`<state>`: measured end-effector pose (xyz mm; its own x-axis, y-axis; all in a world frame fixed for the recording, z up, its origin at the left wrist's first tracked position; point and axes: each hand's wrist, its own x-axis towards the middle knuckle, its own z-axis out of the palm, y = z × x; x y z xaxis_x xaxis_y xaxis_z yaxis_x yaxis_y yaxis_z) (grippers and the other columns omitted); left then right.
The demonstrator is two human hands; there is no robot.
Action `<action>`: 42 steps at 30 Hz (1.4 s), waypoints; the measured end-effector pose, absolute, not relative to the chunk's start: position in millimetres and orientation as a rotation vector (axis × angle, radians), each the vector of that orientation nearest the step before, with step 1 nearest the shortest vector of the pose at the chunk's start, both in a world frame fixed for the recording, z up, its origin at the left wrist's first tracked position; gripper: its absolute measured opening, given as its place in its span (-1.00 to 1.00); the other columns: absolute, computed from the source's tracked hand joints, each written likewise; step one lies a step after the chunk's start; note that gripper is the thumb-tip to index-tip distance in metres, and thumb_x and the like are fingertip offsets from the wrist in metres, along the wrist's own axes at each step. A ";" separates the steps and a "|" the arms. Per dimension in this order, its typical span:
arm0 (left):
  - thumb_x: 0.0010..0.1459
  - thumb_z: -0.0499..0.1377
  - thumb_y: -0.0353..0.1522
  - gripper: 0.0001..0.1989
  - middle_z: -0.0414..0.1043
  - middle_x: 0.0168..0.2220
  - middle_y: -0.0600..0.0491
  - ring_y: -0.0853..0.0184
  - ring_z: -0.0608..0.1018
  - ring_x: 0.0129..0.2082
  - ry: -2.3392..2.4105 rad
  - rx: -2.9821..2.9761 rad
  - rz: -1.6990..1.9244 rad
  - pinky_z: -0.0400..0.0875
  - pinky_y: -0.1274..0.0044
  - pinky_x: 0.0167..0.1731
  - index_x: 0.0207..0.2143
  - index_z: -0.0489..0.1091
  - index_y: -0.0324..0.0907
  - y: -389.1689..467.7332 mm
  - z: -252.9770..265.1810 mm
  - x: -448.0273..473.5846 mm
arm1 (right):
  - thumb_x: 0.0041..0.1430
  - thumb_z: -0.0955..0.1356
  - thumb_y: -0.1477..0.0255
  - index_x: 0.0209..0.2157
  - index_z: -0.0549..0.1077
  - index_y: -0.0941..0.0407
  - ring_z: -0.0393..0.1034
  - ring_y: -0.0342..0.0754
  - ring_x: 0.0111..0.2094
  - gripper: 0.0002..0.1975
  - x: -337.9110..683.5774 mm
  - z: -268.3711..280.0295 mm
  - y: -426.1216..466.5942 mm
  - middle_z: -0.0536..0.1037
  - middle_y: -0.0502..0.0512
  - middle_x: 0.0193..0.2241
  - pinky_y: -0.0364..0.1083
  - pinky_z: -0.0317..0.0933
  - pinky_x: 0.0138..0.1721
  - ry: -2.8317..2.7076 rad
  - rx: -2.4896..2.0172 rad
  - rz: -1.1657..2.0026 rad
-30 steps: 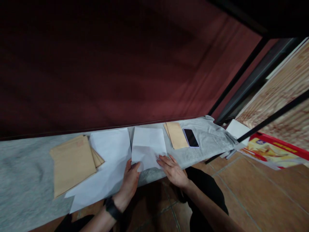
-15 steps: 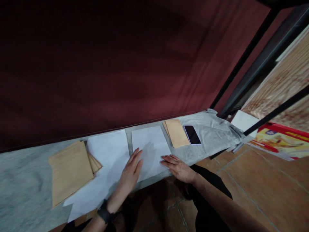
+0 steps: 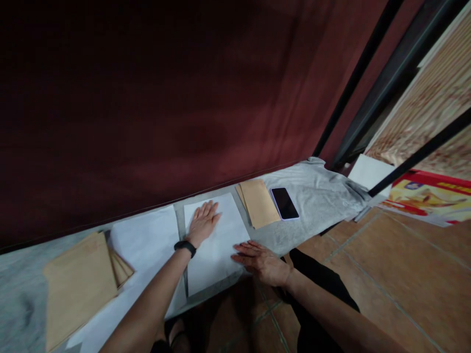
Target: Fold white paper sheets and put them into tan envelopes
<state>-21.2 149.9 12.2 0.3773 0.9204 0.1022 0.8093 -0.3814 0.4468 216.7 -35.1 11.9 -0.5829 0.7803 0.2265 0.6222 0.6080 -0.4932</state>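
Note:
A white sheet of paper (image 3: 217,255) lies flat in the middle of the cloth-covered bench. My left hand (image 3: 203,221), with a black band on the wrist, rests palm down on the sheet's upper part, fingers spread. On the sheet's lower right edge lies my right hand (image 3: 259,261), its fingers stretched out and pointing left. More white paper (image 3: 147,238) lies to the left, partly covered by my left forearm and by a stack of brown envelopes (image 3: 81,289). Right of the middle sheet are smaller brown envelopes (image 3: 260,203), beside a phone (image 3: 284,203) with a dark screen.
A grey cloth (image 3: 312,191) covers the narrow bench, which runs along a dark red wall (image 3: 221,122). Black metal bars (image 3: 353,93) slant at the right. A red and yellow box (image 3: 430,196) and a white box (image 3: 370,171) stand beyond, near the tiled floor (image 3: 390,264).
My left hand has moved up the sheet, from its lower left edge to its upper part, and lies flatter. My right hand stays at the lower right edge. The view has shifted slightly right.

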 end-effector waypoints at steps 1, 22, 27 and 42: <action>0.36 -0.04 -0.16 -0.43 0.02 0.43 -0.11 0.07 0.00 0.45 1.598 2.298 0.489 -0.27 0.20 0.38 0.34 0.17 -0.13 160.0 12.2 -29.3 | 0.33 0.32 0.53 0.29 0.31 -0.07 0.16 -0.04 0.34 -0.46 216.8 11.2 -35.1 0.28 0.06 0.33 0.06 -0.04 0.38 -2.413 -1.119 0.517; 0.38 -0.15 -0.15 -0.36 -0.03 0.43 -0.26 0.00 -0.01 0.44 1.661 2.322 0.381 -0.20 0.09 0.37 0.37 0.08 -0.36 189.8 19.0 0.9 | 0.30 0.34 0.50 0.26 0.35 -0.05 0.13 -0.07 0.35 -0.48 219.5 6.6 -26.0 0.27 0.04 0.34 0.00 -0.07 0.39 -2.460 -1.066 0.521; 0.35 -0.12 -0.06 -0.34 0.14 0.38 -0.18 0.13 0.15 0.40 1.599 2.268 0.259 0.01 0.27 0.37 0.29 0.25 -0.31 139.2 28.2 -52.2 | 0.38 0.28 0.47 0.23 0.39 -0.04 0.16 -0.08 0.34 -0.57 224.6 16.0 -22.2 0.33 0.05 0.31 0.02 -0.04 0.38 -2.470 -1.144 0.659; 0.28 0.01 -0.49 -0.38 0.02 0.43 0.03 0.16 0.13 0.41 1.234 2.648 0.054 0.10 0.12 0.34 0.36 0.13 0.06 -16.4 35.5 -84.9 | 0.37 0.30 0.46 0.20 0.43 -0.04 0.18 -0.03 0.33 -0.59 227.3 16.3 -27.9 0.34 0.08 0.30 0.09 -0.01 0.38 -2.381 -1.211 0.634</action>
